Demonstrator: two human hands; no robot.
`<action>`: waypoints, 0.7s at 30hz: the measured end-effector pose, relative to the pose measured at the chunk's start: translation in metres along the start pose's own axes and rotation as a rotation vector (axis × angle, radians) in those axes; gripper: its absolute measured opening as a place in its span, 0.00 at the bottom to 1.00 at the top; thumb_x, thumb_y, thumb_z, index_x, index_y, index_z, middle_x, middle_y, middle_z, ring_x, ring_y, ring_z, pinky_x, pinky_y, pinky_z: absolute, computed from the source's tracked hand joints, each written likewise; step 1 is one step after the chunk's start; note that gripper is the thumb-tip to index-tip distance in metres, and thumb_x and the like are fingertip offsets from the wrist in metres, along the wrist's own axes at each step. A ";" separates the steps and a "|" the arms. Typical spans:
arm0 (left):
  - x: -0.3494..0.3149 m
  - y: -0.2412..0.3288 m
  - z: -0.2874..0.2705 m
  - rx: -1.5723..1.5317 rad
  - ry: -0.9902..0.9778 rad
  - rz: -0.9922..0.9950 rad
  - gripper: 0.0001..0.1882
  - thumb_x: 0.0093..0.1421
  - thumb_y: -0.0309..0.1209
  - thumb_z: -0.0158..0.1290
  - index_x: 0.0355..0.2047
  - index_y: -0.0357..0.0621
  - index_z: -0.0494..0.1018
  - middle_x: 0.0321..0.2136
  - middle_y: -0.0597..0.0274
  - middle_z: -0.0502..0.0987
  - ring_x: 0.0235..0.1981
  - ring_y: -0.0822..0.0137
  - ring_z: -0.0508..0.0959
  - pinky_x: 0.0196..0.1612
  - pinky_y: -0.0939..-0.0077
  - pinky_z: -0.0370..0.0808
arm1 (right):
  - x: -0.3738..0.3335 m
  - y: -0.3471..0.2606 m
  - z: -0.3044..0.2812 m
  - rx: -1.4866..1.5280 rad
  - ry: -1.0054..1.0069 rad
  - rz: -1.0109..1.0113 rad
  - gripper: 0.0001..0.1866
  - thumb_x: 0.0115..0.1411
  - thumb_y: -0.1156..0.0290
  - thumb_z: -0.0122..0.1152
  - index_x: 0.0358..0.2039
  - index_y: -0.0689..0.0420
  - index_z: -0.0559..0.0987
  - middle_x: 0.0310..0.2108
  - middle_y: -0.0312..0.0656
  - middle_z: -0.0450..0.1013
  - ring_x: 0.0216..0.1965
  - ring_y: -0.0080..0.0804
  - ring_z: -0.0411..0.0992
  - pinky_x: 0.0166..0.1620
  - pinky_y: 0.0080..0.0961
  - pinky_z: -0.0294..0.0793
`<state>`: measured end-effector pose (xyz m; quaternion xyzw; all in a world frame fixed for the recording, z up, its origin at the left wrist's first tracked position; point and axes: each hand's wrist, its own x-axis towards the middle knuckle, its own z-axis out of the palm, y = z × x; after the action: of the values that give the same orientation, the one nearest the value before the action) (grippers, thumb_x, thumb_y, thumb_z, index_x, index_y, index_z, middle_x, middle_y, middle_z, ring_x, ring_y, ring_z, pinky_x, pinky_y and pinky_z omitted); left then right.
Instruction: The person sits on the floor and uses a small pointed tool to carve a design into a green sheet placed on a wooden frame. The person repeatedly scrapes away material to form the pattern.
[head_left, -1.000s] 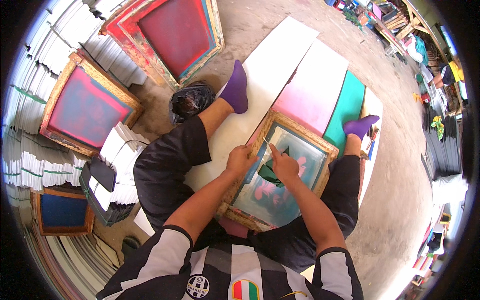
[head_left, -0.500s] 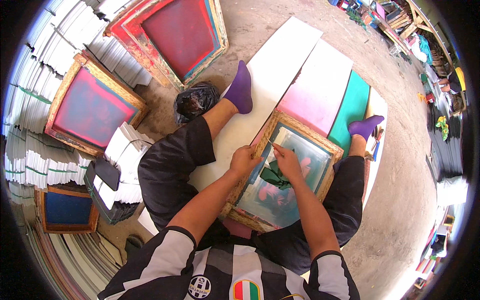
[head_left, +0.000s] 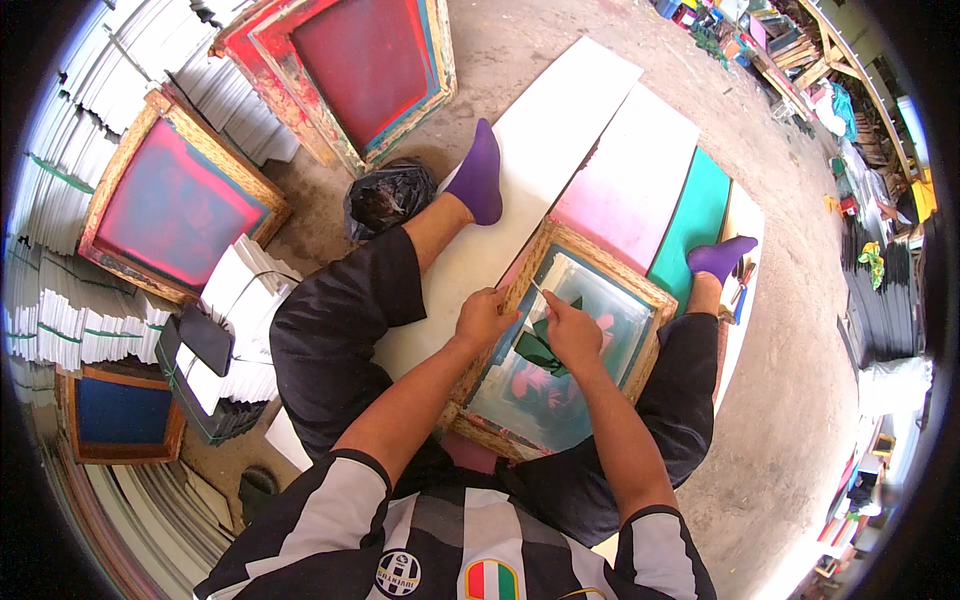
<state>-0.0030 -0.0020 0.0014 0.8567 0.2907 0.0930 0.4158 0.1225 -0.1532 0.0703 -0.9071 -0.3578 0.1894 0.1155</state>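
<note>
A wood-framed printing screen (head_left: 612, 262) lies across my lap, its mesh (head_left: 560, 405) bluish grey with pale pink shapes. Its left rail is under my left hand (head_left: 487, 320), whose fingers are closed on the wood. Over the mesh, my right hand (head_left: 574, 335) grips a thin, pale, stick-like tool (head_left: 537, 287), its tip pointing at the upper left part of the screen. The tool's exact kind is too small to make out. Beneath that hand a crumpled dark green cloth (head_left: 538, 355) rests on the mesh; whether the fingers also hold it is hidden.
White, pink-tinted and green boards (head_left: 694, 220) lie under my legs. More framed screens (head_left: 180, 200) lean at the left by stacked white sheets (head_left: 65, 310). A black plastic bag (head_left: 392, 200) sits near my left foot. Hand tools (head_left: 742, 290) lie beside my right foot.
My right hand has shifted and turned slightly over the screen, with the thin tool still in it. My left hand stays on the frame. The whole view has moved a little.
</note>
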 end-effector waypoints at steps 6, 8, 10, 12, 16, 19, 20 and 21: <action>0.001 -0.005 0.001 -0.010 -0.022 0.016 0.32 0.51 0.41 0.69 0.52 0.32 0.79 0.32 0.45 0.79 0.36 0.47 0.81 0.43 0.58 0.78 | -0.001 -0.016 -0.012 -0.093 -0.004 0.048 0.20 0.69 0.61 0.51 0.60 0.33 0.78 0.32 0.51 0.81 0.33 0.55 0.80 0.36 0.54 0.77; 0.000 -0.002 -0.001 -0.015 -0.012 0.029 0.31 0.51 0.39 0.69 0.52 0.30 0.79 0.33 0.44 0.79 0.37 0.47 0.81 0.45 0.58 0.78 | -0.001 -0.017 -0.012 -0.103 0.005 0.056 0.19 0.69 0.61 0.52 0.59 0.33 0.79 0.31 0.51 0.81 0.33 0.54 0.80 0.36 0.53 0.77; -0.001 -0.004 0.000 -0.041 0.044 0.060 0.31 0.51 0.39 0.69 0.50 0.30 0.79 0.33 0.44 0.79 0.37 0.47 0.81 0.45 0.58 0.77 | 0.000 -0.017 -0.012 -0.101 0.001 0.053 0.20 0.69 0.61 0.52 0.59 0.34 0.79 0.31 0.51 0.81 0.32 0.55 0.80 0.36 0.53 0.77; -0.001 -0.005 0.000 -0.047 0.013 0.036 0.31 0.51 0.39 0.69 0.51 0.30 0.79 0.34 0.44 0.80 0.39 0.46 0.81 0.46 0.58 0.78 | 0.000 -0.018 -0.012 -0.122 0.006 0.030 0.20 0.68 0.63 0.52 0.60 0.34 0.78 0.31 0.50 0.81 0.32 0.54 0.80 0.35 0.53 0.77; -0.002 -0.001 -0.003 -0.034 -0.010 0.016 0.31 0.51 0.39 0.68 0.52 0.30 0.78 0.37 0.43 0.81 0.40 0.46 0.81 0.48 0.58 0.78 | 0.003 -0.028 -0.016 -0.245 -0.043 -0.015 0.23 0.67 0.66 0.51 0.61 0.37 0.78 0.31 0.49 0.81 0.32 0.52 0.81 0.35 0.52 0.78; -0.002 -0.010 0.008 -0.037 0.093 0.097 0.29 0.51 0.41 0.69 0.49 0.35 0.81 0.31 0.45 0.78 0.34 0.46 0.81 0.41 0.56 0.77 | 0.007 -0.035 -0.012 -0.336 -0.090 -0.015 0.25 0.65 0.68 0.50 0.62 0.40 0.77 0.31 0.49 0.81 0.33 0.50 0.81 0.35 0.50 0.78; -0.001 -0.012 0.010 -0.037 0.103 0.105 0.28 0.51 0.41 0.69 0.49 0.36 0.81 0.31 0.45 0.79 0.34 0.46 0.81 0.41 0.55 0.77 | 0.008 -0.034 -0.011 -0.295 -0.105 -0.004 0.25 0.65 0.67 0.52 0.63 0.40 0.75 0.32 0.50 0.81 0.34 0.51 0.81 0.36 0.51 0.79; 0.000 -0.014 0.013 -0.036 0.112 0.113 0.28 0.50 0.40 0.69 0.48 0.36 0.81 0.31 0.45 0.79 0.34 0.46 0.81 0.41 0.55 0.77 | 0.009 -0.030 -0.010 -0.255 -0.120 0.008 0.27 0.64 0.67 0.55 0.64 0.40 0.73 0.33 0.50 0.81 0.35 0.51 0.82 0.37 0.52 0.79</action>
<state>-0.0037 -0.0034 -0.0179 0.8576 0.2630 0.1693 0.4083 0.1142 -0.1261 0.0877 -0.9029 -0.3815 0.1967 -0.0228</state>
